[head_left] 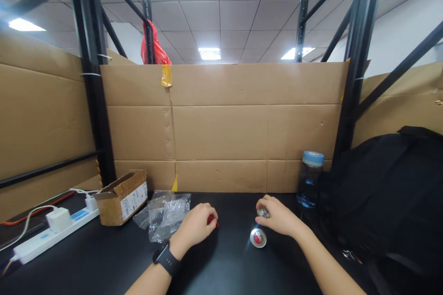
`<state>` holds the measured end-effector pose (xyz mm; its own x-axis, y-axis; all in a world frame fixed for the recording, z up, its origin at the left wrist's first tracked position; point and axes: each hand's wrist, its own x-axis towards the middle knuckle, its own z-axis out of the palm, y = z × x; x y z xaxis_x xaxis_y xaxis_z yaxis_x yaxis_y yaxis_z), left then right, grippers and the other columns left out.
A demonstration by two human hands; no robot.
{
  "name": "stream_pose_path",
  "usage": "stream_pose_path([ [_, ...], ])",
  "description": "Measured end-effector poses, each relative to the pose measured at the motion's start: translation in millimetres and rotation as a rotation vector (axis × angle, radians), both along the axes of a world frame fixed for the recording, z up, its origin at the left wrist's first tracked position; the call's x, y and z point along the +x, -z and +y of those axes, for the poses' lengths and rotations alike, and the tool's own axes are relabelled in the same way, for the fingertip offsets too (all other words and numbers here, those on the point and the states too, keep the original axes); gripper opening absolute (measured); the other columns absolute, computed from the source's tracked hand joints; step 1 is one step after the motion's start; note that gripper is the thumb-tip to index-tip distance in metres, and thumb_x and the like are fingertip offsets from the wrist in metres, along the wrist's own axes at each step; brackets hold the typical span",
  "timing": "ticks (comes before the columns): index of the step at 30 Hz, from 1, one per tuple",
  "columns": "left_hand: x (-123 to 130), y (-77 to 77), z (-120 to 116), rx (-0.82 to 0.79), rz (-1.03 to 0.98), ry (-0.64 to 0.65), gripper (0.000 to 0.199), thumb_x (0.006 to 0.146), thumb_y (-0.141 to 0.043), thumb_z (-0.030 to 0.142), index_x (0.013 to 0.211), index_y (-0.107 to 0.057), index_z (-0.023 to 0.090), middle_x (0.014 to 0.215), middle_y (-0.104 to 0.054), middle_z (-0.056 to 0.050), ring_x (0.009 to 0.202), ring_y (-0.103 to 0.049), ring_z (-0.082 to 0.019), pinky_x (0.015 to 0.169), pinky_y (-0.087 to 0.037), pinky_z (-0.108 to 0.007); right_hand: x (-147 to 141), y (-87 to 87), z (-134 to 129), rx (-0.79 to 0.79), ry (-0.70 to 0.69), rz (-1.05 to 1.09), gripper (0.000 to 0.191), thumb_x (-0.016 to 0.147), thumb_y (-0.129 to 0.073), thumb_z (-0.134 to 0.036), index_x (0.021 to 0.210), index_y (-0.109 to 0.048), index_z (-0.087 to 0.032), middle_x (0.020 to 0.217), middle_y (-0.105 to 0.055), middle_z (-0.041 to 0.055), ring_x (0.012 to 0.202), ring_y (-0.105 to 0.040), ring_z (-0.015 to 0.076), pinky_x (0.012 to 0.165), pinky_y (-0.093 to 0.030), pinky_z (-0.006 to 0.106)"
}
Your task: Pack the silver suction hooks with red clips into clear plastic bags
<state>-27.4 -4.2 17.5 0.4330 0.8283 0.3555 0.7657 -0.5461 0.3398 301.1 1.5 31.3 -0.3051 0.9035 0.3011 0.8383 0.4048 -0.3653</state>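
Note:
My left hand, with a dark watch on its wrist, is closed around a small red object. Most of that object is hidden by the fingers, and it is low over the black table. My right hand pinches a small shiny silver round piece between thumb and fingers. Just below that hand, on the tabletop, lies a silver round dish-like piece with a red centre. It is apart from both hands.
Crumpled clear plastic bags lie left of my left hand, beside an opened small cardboard box. A white power strip runs along the left. At right stand a blue-lidded bottle and a black backpack. Cardboard panels enclose the back.

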Motion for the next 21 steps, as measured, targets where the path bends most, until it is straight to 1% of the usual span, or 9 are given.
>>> stream_pose_path([
  [2, 0, 0.0, -1, 0.009, -0.003, 0.005, 0.020, 0.085, -0.055, 0.018, 0.089, -0.074, 0.024, 0.094, -0.070, -0.004, 0.092, -0.063, -0.021, 0.084, -0.044, -0.030, 0, -6.3, -9, -0.144, -0.082, -0.029, 0.036, 0.066, -0.084, -0.036, 0.098, -0.073, -0.026, 0.096, -0.067, 0.0031, 0.086, -0.062, 0.0217, 0.074, -0.044, 0.028],
  [4, 1, -0.3, -2, 0.020, -0.004, 0.015, 0.020, 0.085, -0.055, 0.019, 0.089, -0.074, 0.024, 0.094, -0.070, -0.004, 0.092, -0.063, -0.021, 0.084, -0.044, -0.030, -2, -5.4, -14, -0.268, -0.121, -0.071, 0.047, 0.055, -0.091, -0.032, 0.100, -0.075, -0.028, 0.099, -0.068, 0.0020, 0.085, -0.062, 0.0213, 0.071, -0.043, 0.027],
  [6, 2, -1.0, -3, 0.024, -0.004, 0.026, 0.019, 0.086, -0.056, 0.020, 0.089, -0.074, 0.023, 0.094, -0.070, -0.004, 0.092, -0.063, -0.021, 0.083, -0.045, -0.030, -6, 0.8, -15, -0.298, -0.099, -0.106, 0.044, 0.051, -0.091, -0.023, 0.092, -0.077, -0.028, 0.098, -0.069, 0.0013, 0.085, -0.063, 0.0212, 0.069, -0.042, 0.026],
  [8, 4, -2.0, -5, 0.021, -0.010, 0.044, 0.019, 0.086, -0.056, 0.021, 0.089, -0.074, 0.023, 0.094, -0.070, -0.005, 0.093, -0.063, -0.022, 0.084, -0.045, -0.031, -14, 7.7, -14, -0.273, -0.088, -0.101, 0.032, 0.054, -0.086, -0.016, 0.083, -0.078, -0.026, 0.089, -0.069, 0.0007, 0.080, -0.063, 0.0197, 0.065, -0.040, 0.025],
  [11, 8, -2.9, -7, 0.022, -0.036, 0.082, 0.018, 0.087, -0.057, 0.021, 0.091, -0.075, 0.023, 0.094, -0.071, -0.005, 0.093, -0.063, -0.022, 0.086, -0.045, -0.031, -29, 9.5, -16, -0.196, -0.177, -0.036, 0.016, 0.070, -0.076, -0.016, 0.081, -0.080, -0.027, 0.079, -0.070, 0.0007, 0.074, -0.063, 0.0180, 0.064, -0.041, 0.025],
  [13, 12, -2.8, -9, 0.020, -0.066, 0.119, 0.019, 0.089, -0.056, 0.021, 0.094, -0.075, 0.024, 0.093, -0.071, -0.004, 0.092, -0.063, -0.020, 0.086, -0.045, -0.030, -38, 4.2, -20, -0.100, -0.242, -0.002, 0.014, 0.081, -0.068, -0.019, 0.080, -0.080, -0.027, 0.076, -0.072, 0.0015, 0.074, -0.064, 0.0188, 0.070, -0.043, 0.027],
  [15, 17, -2.7, -12, 0.006, -0.118, 0.170, 0.024, 0.092, -0.053, 0.019, 0.100, -0.074, 0.025, 0.095, -0.071, -0.003, 0.092, -0.064, -0.019, 0.086, -0.045, -0.028, -46, -2.9, -25, -0.038, -0.270, 0.055, 0.017, 0.087, -0.064, -0.023, 0.079, -0.080, -0.026, 0.076, -0.074, 0.0021, 0.074, -0.065, 0.0192, 0.072, -0.044, 0.028],
  [18, 25, -4.7, -18, -0.031, -0.220, 0.271, 0.029, 0.097, -0.046, 0.017, 0.106, -0.073, 0.026, 0.101, -0.072, -0.002, 0.095, -0.065, -0.017, 0.088, -0.045, -0.025, -55, -9.7, -31, -0.125, -0.317, 0.227, 0.020, 0.091, -0.064, -0.033, 0.082, -0.078, -0.023, 0.074, -0.073, 0.0020, 0.069, -0.065, 0.0181, 0.065, -0.045, 0.026],
  [21, 31, -9.0, -25, -0.090, -0.290, 0.331, 0.023, 0.098, -0.051, 0.021, 0.103, -0.073, 0.024, 0.097, -0.073, -0.001, 0.090, -0.064, -0.016, 0.083, -0.045, -0.024, -62, -8.9, -33, -0.254, -0.390, 0.474, 0.027, 0.093, -0.063, -0.043, 0.088, -0.075, -0.020, 0.077, -0.074, 0.0030, 0.073, -0.069, 0.0188, 0.068, -0.050, 0.028],
])
